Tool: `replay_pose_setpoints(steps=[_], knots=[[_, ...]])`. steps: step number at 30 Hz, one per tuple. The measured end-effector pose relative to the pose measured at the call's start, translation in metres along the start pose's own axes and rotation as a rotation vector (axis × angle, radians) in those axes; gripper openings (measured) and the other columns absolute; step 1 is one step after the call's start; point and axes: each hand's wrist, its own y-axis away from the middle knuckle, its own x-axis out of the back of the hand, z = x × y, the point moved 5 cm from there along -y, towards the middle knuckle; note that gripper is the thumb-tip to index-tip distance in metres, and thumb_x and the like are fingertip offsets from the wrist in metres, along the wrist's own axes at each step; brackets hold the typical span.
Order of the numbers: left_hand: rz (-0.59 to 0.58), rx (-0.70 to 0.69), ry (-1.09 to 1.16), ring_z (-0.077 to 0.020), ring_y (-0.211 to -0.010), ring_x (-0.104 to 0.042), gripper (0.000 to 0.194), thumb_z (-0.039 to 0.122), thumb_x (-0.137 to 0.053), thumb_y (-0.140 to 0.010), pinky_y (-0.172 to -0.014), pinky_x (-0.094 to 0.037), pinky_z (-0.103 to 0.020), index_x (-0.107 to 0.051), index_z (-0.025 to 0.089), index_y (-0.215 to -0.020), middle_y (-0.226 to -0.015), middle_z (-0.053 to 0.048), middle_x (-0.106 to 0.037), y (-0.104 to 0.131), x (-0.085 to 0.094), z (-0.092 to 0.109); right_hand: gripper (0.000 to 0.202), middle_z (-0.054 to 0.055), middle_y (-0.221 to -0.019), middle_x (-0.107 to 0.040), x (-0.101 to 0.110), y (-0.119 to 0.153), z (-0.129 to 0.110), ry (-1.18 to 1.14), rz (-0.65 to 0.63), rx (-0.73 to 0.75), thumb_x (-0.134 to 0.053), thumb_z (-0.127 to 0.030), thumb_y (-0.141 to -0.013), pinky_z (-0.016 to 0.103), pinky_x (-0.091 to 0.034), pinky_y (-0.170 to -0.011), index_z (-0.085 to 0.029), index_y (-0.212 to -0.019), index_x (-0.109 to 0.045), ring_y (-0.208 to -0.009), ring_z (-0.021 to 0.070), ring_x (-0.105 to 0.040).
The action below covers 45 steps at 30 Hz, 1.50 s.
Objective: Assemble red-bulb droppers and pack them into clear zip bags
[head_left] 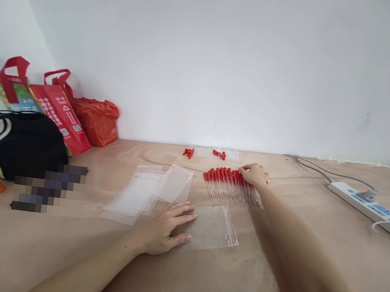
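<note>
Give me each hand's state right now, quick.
Left hand: open, resting on the clear bag.
Right hand: fingers bent at the red-topped droppers; cannot tell whether it grips one.

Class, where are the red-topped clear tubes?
In the head view, the red-topped tubes lie right of centre, beyond the nearest clear bag, the right hand at their right end.

The surface [199, 284] looks wooden and smooth; the zip bag [211, 226], clear, glossy plastic; the red-topped tubes [227, 184], see-through below (plastic or glass, unclear); the red carrier [94, 122], crinkled, shiny plastic.
</note>
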Motion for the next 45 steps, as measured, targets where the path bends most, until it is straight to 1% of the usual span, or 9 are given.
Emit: replay_pose_setpoints(steps=[3,7,10,12,17,23,28,35,45], knots=[[0.03,-0.031,-0.015,-0.0244,-0.122,-0.032,0.042,0.043,-0.044,-0.084,-0.102,-0.023,-0.046,-0.043,0.027,-0.124,-0.131,-0.005,-0.041,-0.001,0.002,0.001,0.021,0.008,-0.075,-0.062,0.009,-0.003,-0.001,-0.098,0.008,-0.038,-0.059,-0.04,-0.064,0.048,-0.031,-0.081,-0.02,-0.066,-0.067,-0.095,0.0308,-0.049],[0.059,-0.057,-0.036,-0.0223,-0.12,-0.035,0.041,0.039,-0.041,-0.086,-0.104,-0.016,-0.047,-0.04,0.026,-0.125,-0.127,-0.005,-0.044,-0.001,0.004,0.004,0.034,0.004,-0.071,-0.062,0.032,0.004,-0.006,-0.289,0.011,-0.018,-0.045,-0.047,-0.074,0.031,-0.043,-0.064,-0.018,-0.078,-0.06,-0.069,0.0171,-0.057],[0.079,-0.067,-0.03,-0.0214,-0.119,-0.036,0.039,0.036,-0.041,-0.086,-0.105,-0.017,-0.045,-0.042,0.024,-0.124,-0.125,-0.005,-0.046,0.001,0.006,0.007,0.037,0.003,-0.074,-0.061,0.049,0.03,-0.003,-0.472,0.039,0.006,-0.037,-0.051,-0.078,0.025,-0.043,-0.055,-0.018,-0.084,-0.052,-0.059,0.0113,-0.054],[0.078,-0.085,-0.021,-0.0213,-0.118,-0.038,0.038,0.033,-0.041,-0.086,-0.105,-0.019,-0.044,-0.043,0.024,-0.122,-0.123,-0.005,-0.048,0.003,0.005,0.009,0.037,0.0,-0.065,-0.057,0.055,0.056,0.005,-0.728,0.064,0.006,-0.048,-0.055,-0.071,0.024,-0.042,-0.05,-0.019,-0.078,-0.05,-0.052,0.0104,-0.051],[0.077,-0.123,-0.001,-0.023,-0.12,-0.035,0.042,0.026,-0.045,-0.082,-0.104,-0.022,-0.044,-0.042,0.025,-0.124,-0.128,-0.005,-0.044,0.007,0.002,0.009,0.036,-0.001,-0.058,-0.053,0.043,0.111,0.022,-0.865,0.003,-0.076,-0.053,-0.056,-0.068,0.025,-0.042,-0.048,-0.02,-0.069,-0.049,-0.049,0.0112,-0.048],[0.03,-0.078,0.027,-0.0231,-0.122,-0.034,0.049,0.031,-0.046,-0.081,-0.102,-0.027,-0.043,-0.034,0.026,-0.129,-0.132,-0.004,-0.04,0.006,-0.001,0.002,0.028,0.002,-0.065,-0.055,0.025,0.128,0.021,-0.993,-0.03,-0.188,-0.055,-0.049,-0.07,0.027,-0.044,-0.049,-0.022,-0.071,-0.048,-0.052,0.0132,-0.052],[-0.012,-0.056,0.019,-0.0229,-0.124,-0.031,0.053,0.032,-0.048,-0.08,-0.102,-0.028,-0.041,-0.031,0.025,-0.131,-0.134,-0.004,-0.038,0.002,-0.001,0.005,0.027,0.0,-0.067,-0.057,0.016,0.143,0.007,-1.129,-0.25,-0.225,-0.06,-0.045,-0.069,0.027,-0.047,-0.057,-0.021,-0.078,-0.05,-0.061,0.0139,-0.058],[-0.067,-0.083,0.009,-0.0219,-0.126,-0.027,0.052,0.033,-0.044,-0.084,-0.104,-0.023,-0.043,-0.025,0.028,-0.133,-0.136,-0.001,-0.034,0.001,0.0,0.01,0.029,-0.001,-0.072,-0.061,0.017,0.157,-0.013,-0.966,-0.655,0.023,-0.069,-0.036,-0.062,0.024,-0.044,-0.061,-0.019,-0.08,-0.055,-0.062,0.0096,-0.056],[-0.093,-0.13,0.011,-0.0195,-0.127,-0.026,0.051,0.032,-0.042,-0.085,-0.106,-0.018,-0.043,-0.025,0.029,-0.133,-0.138,0.001,-0.031,-0.002,-0.002,0.013,0.02,0.002,-0.067,-0.057,0.014,0.165,-0.031,-0.558,-0.675,0.416,-0.06,-0.037,-0.071,0.023,-0.04,-0.054,-0.018,-0.07,-0.065,-0.059,0.0112,-0.051]])
